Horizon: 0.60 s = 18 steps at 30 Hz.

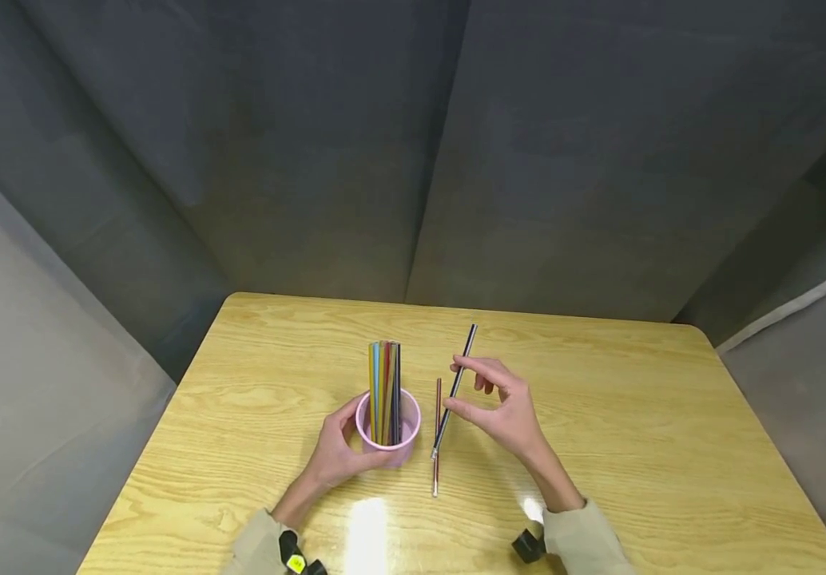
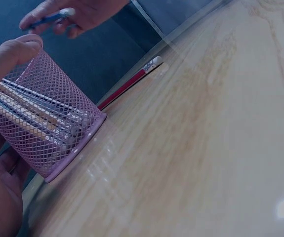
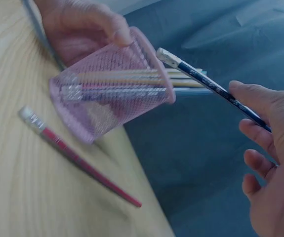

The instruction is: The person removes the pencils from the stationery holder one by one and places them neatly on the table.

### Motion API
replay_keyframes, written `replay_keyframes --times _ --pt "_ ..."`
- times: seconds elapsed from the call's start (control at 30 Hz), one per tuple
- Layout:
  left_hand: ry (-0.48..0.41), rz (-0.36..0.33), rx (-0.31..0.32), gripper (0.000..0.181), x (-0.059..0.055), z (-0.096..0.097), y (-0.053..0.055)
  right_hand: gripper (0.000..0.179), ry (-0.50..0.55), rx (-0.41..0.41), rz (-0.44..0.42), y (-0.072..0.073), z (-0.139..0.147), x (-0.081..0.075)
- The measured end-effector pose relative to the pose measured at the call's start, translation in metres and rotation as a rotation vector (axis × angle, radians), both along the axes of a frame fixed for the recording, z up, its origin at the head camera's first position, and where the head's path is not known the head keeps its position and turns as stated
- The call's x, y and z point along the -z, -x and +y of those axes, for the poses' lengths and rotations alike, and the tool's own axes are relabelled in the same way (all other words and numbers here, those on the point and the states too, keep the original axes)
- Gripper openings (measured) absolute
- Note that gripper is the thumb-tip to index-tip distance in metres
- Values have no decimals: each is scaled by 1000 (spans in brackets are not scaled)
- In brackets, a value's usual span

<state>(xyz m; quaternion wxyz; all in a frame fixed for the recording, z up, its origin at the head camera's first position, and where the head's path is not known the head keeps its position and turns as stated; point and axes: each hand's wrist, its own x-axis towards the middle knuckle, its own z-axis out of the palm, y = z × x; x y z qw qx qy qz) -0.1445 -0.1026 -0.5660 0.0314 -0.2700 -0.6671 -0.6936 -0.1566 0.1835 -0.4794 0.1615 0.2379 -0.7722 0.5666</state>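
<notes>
A pink mesh pencil cup stands on the table with several pencils of different colours upright in it, eraser ends down. My left hand grips the cup from the left, its thumb along the near side at the rim. Between thumb and fingertips my right hand pinches a dark blue pencil, tilted, its white eraser end lowest and toward the cup. In the right wrist view that eraser overlaps the cup's rim. A red pencil with a white eraser lies on the table just right of the cup.
The wood-grained table reaches out on both sides of the hands. A dark grey curtain hangs behind its far edge, with lighter grey cloth at the left. Dark wrist devices sit near both sleeves.
</notes>
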Motion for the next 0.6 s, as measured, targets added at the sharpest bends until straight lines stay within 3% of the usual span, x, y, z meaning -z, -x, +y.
replay_keyframes --times 0.23,0.4,0.6 --pt "1 -39 0 86 -1 4 -3 64 -161 15 -102 0 9 18" --pt "-2 -17 5 87 -1 6 -3 62 -284 3 -188 0 13 25" --pt "-9 -20 9 86 1 4 0 60 -381 -23 -211 5 13 35"
